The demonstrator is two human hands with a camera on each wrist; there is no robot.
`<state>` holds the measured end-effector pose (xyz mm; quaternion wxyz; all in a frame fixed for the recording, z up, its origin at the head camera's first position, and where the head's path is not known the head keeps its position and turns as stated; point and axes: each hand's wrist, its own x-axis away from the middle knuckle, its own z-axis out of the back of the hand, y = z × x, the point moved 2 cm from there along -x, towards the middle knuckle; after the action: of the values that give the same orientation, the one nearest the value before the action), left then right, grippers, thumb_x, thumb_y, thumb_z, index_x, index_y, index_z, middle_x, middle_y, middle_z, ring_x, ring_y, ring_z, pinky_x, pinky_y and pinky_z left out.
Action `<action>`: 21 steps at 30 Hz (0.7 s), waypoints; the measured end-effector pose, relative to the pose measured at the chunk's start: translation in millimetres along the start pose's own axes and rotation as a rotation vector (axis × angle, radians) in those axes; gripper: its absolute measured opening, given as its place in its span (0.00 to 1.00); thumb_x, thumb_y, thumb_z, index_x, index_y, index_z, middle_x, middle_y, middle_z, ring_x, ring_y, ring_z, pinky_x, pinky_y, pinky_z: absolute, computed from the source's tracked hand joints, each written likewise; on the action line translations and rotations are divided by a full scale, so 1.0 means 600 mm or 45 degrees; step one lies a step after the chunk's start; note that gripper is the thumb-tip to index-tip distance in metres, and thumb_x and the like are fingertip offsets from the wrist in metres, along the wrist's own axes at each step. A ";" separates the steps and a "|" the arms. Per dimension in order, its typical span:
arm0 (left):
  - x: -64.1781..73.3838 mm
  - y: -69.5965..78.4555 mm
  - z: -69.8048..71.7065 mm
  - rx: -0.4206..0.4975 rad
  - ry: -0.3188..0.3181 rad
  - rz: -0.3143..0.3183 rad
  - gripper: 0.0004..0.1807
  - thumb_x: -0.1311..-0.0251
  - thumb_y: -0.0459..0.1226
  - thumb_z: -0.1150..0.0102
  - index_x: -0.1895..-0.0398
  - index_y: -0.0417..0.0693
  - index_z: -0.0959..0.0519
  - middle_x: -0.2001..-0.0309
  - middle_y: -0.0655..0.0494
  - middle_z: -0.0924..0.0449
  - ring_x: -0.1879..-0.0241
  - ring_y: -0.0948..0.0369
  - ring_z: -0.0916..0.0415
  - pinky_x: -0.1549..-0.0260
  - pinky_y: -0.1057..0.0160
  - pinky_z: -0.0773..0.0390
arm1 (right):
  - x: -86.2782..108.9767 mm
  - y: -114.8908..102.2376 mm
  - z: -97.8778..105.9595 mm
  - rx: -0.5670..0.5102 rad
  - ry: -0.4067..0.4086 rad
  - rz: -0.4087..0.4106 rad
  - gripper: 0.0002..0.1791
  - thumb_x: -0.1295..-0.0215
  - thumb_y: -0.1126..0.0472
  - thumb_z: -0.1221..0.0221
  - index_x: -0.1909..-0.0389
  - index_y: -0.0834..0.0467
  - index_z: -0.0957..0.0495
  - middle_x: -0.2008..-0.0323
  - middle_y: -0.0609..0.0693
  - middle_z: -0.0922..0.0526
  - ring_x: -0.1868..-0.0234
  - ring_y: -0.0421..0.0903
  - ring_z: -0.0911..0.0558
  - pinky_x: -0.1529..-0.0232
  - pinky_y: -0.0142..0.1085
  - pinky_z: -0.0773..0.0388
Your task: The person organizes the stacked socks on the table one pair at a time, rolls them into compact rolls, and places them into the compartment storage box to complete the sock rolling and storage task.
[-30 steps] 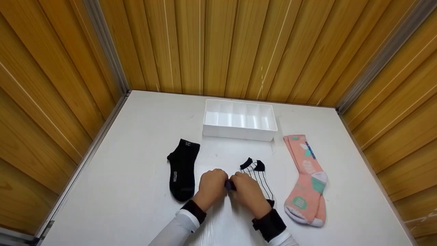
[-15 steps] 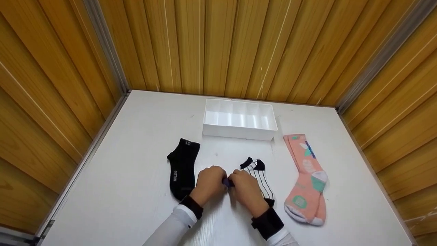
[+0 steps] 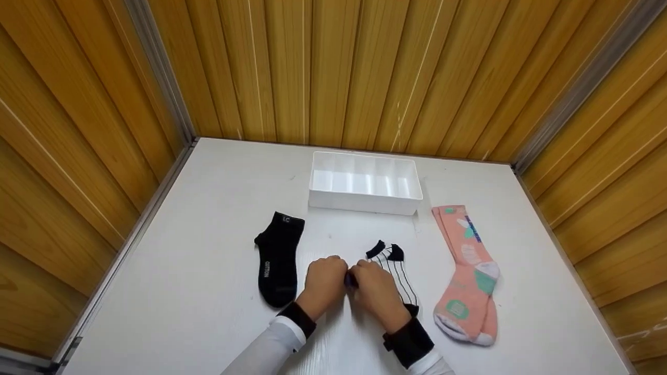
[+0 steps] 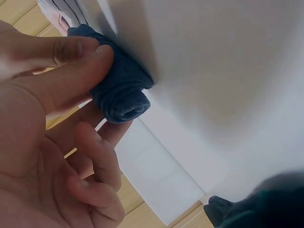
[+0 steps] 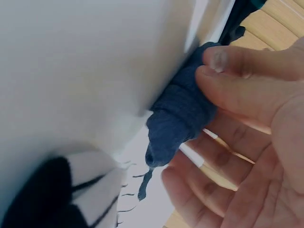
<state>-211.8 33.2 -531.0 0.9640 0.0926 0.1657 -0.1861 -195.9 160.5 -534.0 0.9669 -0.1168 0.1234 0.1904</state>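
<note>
Between both hands is a dark blue sock [image 4: 121,90], rolled into a tight bundle. My left hand [image 3: 325,280] pinches one end with thumb and fingers; its coiled layers show in the left wrist view. The other end is pinched by my right hand [image 3: 376,289], and a small loose tail hangs from the roll [image 5: 178,111] in the right wrist view. From the head view the hands hide most of the bundle. A black sock [image 3: 280,260] lies flat left of the left hand. Partly behind the right hand lies a white sock with black stripes [image 3: 401,273].
A pair of pink socks [image 3: 466,281] with green and white patches lies at the right. Behind the hands stands a white divided box [image 3: 365,202], its compartments bare. Wood-look panel walls [image 3: 333,73] close in the white table [image 3: 208,219] at the back and sides.
Both hands keep hold of the rolled sock at nearly the same place. The left hand shifted slightly left and up, then came back. The other socks and the box stay put.
</note>
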 end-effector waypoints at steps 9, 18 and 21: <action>-0.005 -0.011 0.000 0.116 -0.061 0.016 0.07 0.58 0.37 0.27 0.84 0.51 0.19 0.79 0.55 0.19 0.78 0.53 0.19 0.79 0.55 0.21 | 0.002 0.002 0.001 -0.012 0.067 0.030 0.09 0.48 0.61 0.28 0.67 0.54 0.17 0.67 0.48 0.19 0.66 0.52 0.21 0.66 0.44 0.21; -0.008 0.001 -0.013 -0.083 -0.114 -0.051 0.05 0.51 0.43 0.28 0.74 0.54 0.13 0.70 0.55 0.19 0.67 0.53 0.22 0.64 0.53 0.28 | -0.003 0.007 0.001 -0.011 0.000 -0.059 0.06 0.48 0.63 0.29 0.72 0.52 0.17 0.71 0.46 0.17 0.67 0.50 0.19 0.67 0.44 0.21; -0.009 0.000 -0.014 -0.060 -0.127 -0.035 0.07 0.53 0.44 0.27 0.75 0.53 0.14 0.71 0.55 0.18 0.67 0.53 0.22 0.64 0.52 0.28 | -0.002 0.008 0.001 -0.027 -0.010 -0.060 0.06 0.48 0.63 0.29 0.73 0.52 0.17 0.71 0.46 0.18 0.67 0.50 0.19 0.67 0.44 0.21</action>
<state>-219.2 36.9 -536.9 0.9704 0.0582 0.1228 -0.1996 -199.0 164.5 -534.0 0.9703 -0.1290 0.1148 0.1693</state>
